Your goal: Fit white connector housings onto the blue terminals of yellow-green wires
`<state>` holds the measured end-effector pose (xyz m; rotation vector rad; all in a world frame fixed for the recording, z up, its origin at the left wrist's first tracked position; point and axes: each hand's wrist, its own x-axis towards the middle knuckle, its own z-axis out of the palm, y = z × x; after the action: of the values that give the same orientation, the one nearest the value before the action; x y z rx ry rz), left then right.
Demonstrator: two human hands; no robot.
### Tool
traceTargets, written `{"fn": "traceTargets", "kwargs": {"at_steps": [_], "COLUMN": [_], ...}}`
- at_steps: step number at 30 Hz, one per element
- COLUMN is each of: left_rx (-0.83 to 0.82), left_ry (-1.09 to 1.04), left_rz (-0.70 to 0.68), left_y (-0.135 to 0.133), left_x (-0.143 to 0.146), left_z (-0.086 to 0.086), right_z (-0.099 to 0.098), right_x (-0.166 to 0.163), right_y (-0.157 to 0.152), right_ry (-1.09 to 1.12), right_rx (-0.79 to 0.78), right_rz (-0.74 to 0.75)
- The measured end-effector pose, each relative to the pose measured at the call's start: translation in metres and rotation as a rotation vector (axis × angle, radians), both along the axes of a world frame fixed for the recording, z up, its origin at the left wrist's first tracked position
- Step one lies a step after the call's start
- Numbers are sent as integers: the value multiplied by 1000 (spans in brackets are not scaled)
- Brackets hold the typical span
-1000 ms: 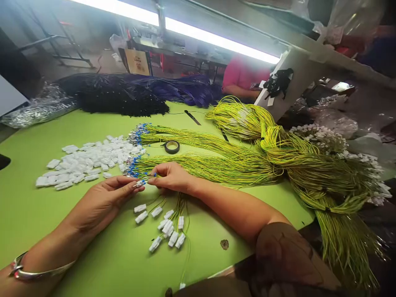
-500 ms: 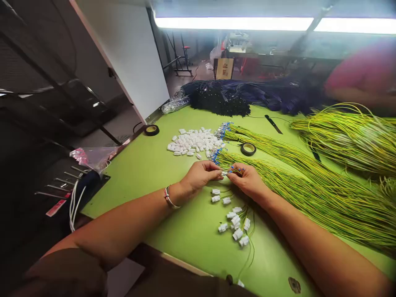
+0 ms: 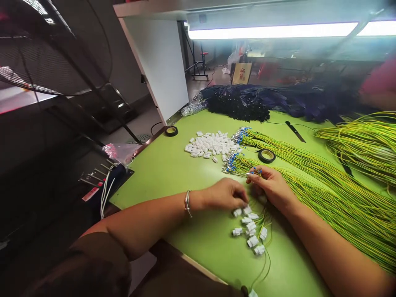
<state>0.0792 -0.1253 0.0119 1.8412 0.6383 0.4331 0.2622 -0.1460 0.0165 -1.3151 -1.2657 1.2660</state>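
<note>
My right hand (image 3: 270,185) is closed in a pinch on several thin yellow-green wires with blue-sleeved metal terminals (image 3: 256,170), whose tips stick out past the fingers. Lower and to the left, my left hand (image 3: 227,194), slightly blurred, has its fingers curled down onto a white plastic connector (image 3: 246,209). Just below it lies a loose group of white connectors (image 3: 251,227) with wires fitted, their leads running under my right hand. A heap of loose white connector housings (image 3: 212,144) sits farther back, beside two bundles of yellow-green wires (image 3: 297,165) with blue-sleeved ends.
A roll of black tape (image 3: 266,156) rests on the wire bundles, another tape roll (image 3: 171,131) near the left panel. Dark cables (image 3: 241,103) lie across the back. A dark blade-like strip (image 3: 295,132) and coiled yellow-green wire (image 3: 365,144) are at right. A person's pink sleeve (image 3: 379,84) shows beyond.
My left hand has parted from my right hand and moved down to the group of wired connectors. My right hand keeps hold of the wires. The view has shifted left.
</note>
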Motion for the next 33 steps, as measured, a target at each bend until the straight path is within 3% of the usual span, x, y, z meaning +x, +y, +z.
{"fn": "traceTargets", "kwargs": {"at_steps": [2, 4, 8, 10, 15, 19, 21, 24, 27, 29, 33], "left_rx": [184, 299, 546, 632, 700, 674, 560, 128, -351, -582, -811], "left_ry": [28, 43, 188, 290, 550, 536, 414, 83, -174, -240, -303], "left_rz": [-155, -127, 381, 532, 457, 481, 531, 549, 428, 360, 357], "left_y": [-4, 1, 32, 48, 68, 71, 68, 57, 42, 33, 27], "left_x": [-3, -10, -30, -37, -39, -41, -41, -36, -28, -23, -18], "left_z": [5, 13, 26, 24, 6, 8, 14, 24, 28, 26, 20], "right_z": [-2, -4, -8, -8, -2, 1, 2, 3, 3, 2, 3], "right_x": [2, 6, 9, 8, -4, -12, -14, -15, -13, -12, -13], "right_y": [-1, -1, -2, -3, -6, -8, -9, -10, -12, -13, -15], "right_ry": [35, 48, 90, 103, -22, -124, -155, -166, -188, -199, -234], "right_rx": [-19, -28, 11, 23, 50, 125, 133, 139, 169, 195, 222], "right_rz": [21, 56, 71, 71, 20, -50, -76, -108, -161, -188, -184]}}
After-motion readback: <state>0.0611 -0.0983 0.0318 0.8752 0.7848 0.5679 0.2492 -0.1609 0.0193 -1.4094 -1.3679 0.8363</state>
